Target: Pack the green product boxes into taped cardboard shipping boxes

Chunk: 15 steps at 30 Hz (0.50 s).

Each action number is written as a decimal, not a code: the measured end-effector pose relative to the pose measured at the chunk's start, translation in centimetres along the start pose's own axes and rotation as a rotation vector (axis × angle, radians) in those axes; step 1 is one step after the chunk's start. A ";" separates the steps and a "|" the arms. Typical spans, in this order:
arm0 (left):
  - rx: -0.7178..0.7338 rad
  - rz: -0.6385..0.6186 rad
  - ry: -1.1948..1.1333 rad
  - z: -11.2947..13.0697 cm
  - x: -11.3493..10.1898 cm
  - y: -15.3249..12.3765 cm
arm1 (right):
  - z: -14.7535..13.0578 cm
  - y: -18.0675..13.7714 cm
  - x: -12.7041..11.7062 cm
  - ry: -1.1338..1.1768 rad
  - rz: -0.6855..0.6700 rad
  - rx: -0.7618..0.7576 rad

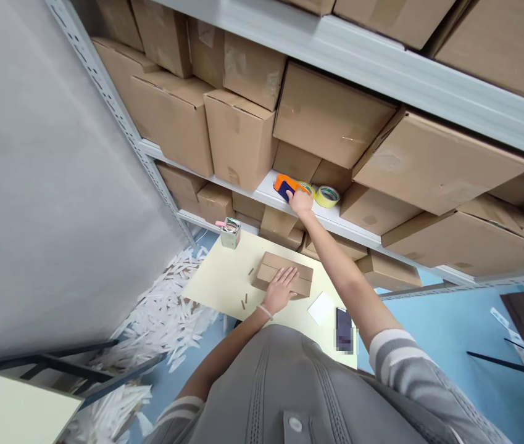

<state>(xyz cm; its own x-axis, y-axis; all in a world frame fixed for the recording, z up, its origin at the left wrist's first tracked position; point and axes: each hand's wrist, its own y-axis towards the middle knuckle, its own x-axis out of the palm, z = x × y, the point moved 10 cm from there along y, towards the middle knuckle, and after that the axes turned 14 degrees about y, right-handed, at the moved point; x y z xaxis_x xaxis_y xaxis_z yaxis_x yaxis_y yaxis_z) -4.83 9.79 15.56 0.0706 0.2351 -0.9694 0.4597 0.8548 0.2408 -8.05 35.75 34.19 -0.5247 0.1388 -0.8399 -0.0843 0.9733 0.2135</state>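
Note:
My left hand (281, 288) lies flat with fingers spread on top of a small closed cardboard box (284, 272) on the pale yellow table (218, 280). My right arm reaches up to the grey shelf (268, 188), where my right hand (300, 201) closes on an orange and blue tape dispenser (284, 184). A roll of yellow tape (327, 196) lies on the shelf just right of that hand.
Stacked cardboard boxes (238, 132) fill the shelves around the dispenser. On the table stand a small metal tin (231, 232), a white card (321, 308) and a dark phone (344, 328). White paper strips (169, 308) litter the blue floor at the left.

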 end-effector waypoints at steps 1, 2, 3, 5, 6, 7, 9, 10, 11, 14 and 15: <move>0.001 0.004 0.008 0.0 0.0 0.0 | 0.1 0.2 0.5 -0.011 -0.019 0.022; 0.001 0.007 0.014 0.0 -0.1 0.0 | 0.1 0.3 0.6 -0.006 -0.025 0.027; 0.001 0.011 0.019 -0.1 -0.1 0.0 | 0.2 0.2 0.4 0.014 -0.018 0.022; -0.001 0.018 0.019 -0.1 0.0 0.0 | 0.6 -0.1 -0.7 0.107 0.015 -0.003; -0.002 0.021 0.014 -0.1 0.1 0.0 | 1.0 -0.4 -1.5 0.186 0.032 -0.017; -0.003 0.022 0.007 -0.2 0.1 0.0 | 1.6 -0.8 -2.4 0.290 0.051 -0.025; -0.006 0.017 -0.012 -0.2 0.3 0.0 | 3.7 -2.0 -4.0 0.552 0.081 0.012; -0.008 0.011 -0.022 -0.2 0.3 0.0 | 5.2 -2.8 -4.5 0.690 0.093 0.065; -0.009 0.002 -0.033 -0.2 0.4 0.0 | 6.9 -3.7 -4.7 0.822 0.089 0.134; 0.001 -0.030 -0.065 -0.2 0.5 0.1 | 11.6 -7.9 -2.8 1.073 -0.038 0.366; 0.007 -0.041 -0.073 -0.2 0.6 0.1 | 13.0 -9.6 -2.0 1.093 -0.087 0.431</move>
<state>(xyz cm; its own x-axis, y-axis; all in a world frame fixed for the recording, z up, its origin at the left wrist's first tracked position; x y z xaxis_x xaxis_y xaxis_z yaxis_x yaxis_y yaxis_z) -4.89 10.07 15.02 0.1159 0.1653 -0.9794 0.4697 0.8597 0.2007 4.81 28.46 27.33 -0.9963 0.0422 0.0752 0.0276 0.9822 -0.1859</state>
